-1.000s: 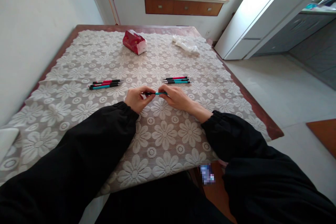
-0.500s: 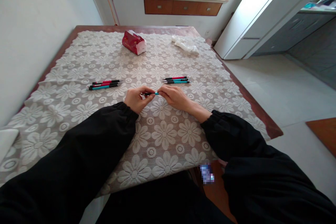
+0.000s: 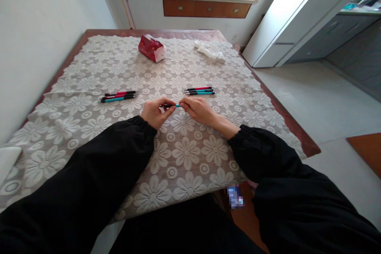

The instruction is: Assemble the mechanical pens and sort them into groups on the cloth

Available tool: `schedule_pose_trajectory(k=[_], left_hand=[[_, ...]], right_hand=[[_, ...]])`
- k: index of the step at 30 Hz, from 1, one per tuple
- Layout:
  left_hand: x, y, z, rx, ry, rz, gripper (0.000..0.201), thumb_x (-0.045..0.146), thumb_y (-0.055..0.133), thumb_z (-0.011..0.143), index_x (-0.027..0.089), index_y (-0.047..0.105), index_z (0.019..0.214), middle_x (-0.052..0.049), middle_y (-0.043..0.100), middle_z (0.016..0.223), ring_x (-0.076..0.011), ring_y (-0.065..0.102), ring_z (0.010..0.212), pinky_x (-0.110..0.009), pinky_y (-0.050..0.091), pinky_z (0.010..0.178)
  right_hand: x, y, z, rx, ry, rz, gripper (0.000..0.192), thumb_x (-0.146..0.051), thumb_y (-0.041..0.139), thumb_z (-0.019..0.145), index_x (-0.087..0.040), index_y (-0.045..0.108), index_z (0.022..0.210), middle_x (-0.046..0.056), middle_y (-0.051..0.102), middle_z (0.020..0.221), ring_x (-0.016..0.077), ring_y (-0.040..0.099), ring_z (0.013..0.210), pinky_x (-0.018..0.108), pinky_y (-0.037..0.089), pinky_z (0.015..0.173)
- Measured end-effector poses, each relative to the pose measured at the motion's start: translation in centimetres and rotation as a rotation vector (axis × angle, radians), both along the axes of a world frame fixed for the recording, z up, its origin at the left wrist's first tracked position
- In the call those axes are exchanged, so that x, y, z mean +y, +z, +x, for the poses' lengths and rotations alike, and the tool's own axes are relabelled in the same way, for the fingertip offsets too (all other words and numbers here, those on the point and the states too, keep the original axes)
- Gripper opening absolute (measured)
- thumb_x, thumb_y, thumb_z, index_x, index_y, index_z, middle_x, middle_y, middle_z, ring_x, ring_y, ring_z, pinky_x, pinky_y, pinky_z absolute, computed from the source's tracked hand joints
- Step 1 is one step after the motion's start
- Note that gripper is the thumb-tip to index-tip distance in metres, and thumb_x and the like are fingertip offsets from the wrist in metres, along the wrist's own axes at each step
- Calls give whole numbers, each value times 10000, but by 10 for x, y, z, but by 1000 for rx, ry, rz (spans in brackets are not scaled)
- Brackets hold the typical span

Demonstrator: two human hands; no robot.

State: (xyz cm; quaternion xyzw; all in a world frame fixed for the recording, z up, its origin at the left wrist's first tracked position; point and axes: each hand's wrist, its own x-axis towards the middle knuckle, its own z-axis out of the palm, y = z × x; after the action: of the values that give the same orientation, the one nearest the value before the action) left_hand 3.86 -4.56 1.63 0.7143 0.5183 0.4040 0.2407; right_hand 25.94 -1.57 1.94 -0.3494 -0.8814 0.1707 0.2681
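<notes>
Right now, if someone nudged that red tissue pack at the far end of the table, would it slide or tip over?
The red tissue pack looks soft and probably light. It lies low on its side, so it would likely slide, not tip. The lace tablecloth might drag on it slightly.

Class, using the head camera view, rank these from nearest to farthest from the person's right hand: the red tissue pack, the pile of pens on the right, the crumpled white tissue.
Measured from the right hand:
1. Pile of pens on the right, just beyond the hand on the lace tablecloth.
2. Crumpled white tissue, far side, right of centre.
3. Red tissue pack, far side, left of centre; close to the tissue's distance, so this order is tentative.
</notes>
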Motion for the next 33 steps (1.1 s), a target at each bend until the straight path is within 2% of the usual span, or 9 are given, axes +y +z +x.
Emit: schedule_pose_trajectory(k=[4, 9, 15, 21, 26, 30, 33], left_hand=[[2, -2, -1, -54, 17, -25, 235, 403, 722, 849, 209, 799, 956, -27, 776, 810, -152, 664, 685, -251, 492, 590], [1, -3, -2, 19, -10, 9, 209, 392, 733, 838, 226, 809, 940, -30, 779, 827, -154, 658, 702, -254, 493, 604], [2, -1, -2, -64, 42, -66, 262, 427, 713, 847, 199, 800, 941, -42, 774, 807, -167, 660, 701, -248, 458, 550], [1, -3, -2, 8, 13, -2, 209, 386, 749, 818, 222, 816, 929, -37, 767, 836, -150, 636, 691, -255, 455, 579], [4, -3, -3, -78, 57, -57, 252, 419, 719, 841, 197, 804, 924, -42, 770, 800, -159, 635, 675, -262, 449, 571], [4, -3, -3, -33, -8, -51, 228, 406, 738, 811, 218, 812, 917, -42, 772, 819, -157, 619, 666, -269, 436, 571], [2, -3, -2, -32, 0, -33, 216, 399, 737, 815, 219, 813, 906, -45, 767, 813, -156, 619, 669, -270, 434, 570]], right_hand=[[2, -1, 0, 52, 18, 65, 212, -360, 543, 1029, -200, 643, 1127, 78, 729, 1038, 196, 640, 930, 300, 442, 836], [2, 0, 1, -51, -6, 50, 294, -351, 455, 1068, -190, 685, 980, 66, 712, 871, 189, 623, 811, 304, 413, 761], [4, -1, 3, 49, 25, 105, 253, -408, 528, 1044, -208, 652, 1133, 82, 726, 1058, 205, 630, 962, 322, 443, 866], [6, -2, 4, -98, -13, 96, 376, -379, 419, 1079, -185, 679, 888, 59, 672, 793, 184, 577, 764, 307, 381, 731], [4, 2, 4, -1, 51, 139, 316, -452, 480, 1065, -194, 661, 1090, 80, 719, 992, 198, 611, 901, 311, 423, 829], [5, 2, 4, -76, 29, 182, 360, -384, 397, 1094, -196, 669, 952, 83, 711, 903, 204, 600, 865, 326, 414, 822], [6, 0, 4, -95, 15, 169, 365, -381, 395, 1095, -186, 675, 964, 85, 710, 874, 205, 607, 834, 328, 415, 795]])
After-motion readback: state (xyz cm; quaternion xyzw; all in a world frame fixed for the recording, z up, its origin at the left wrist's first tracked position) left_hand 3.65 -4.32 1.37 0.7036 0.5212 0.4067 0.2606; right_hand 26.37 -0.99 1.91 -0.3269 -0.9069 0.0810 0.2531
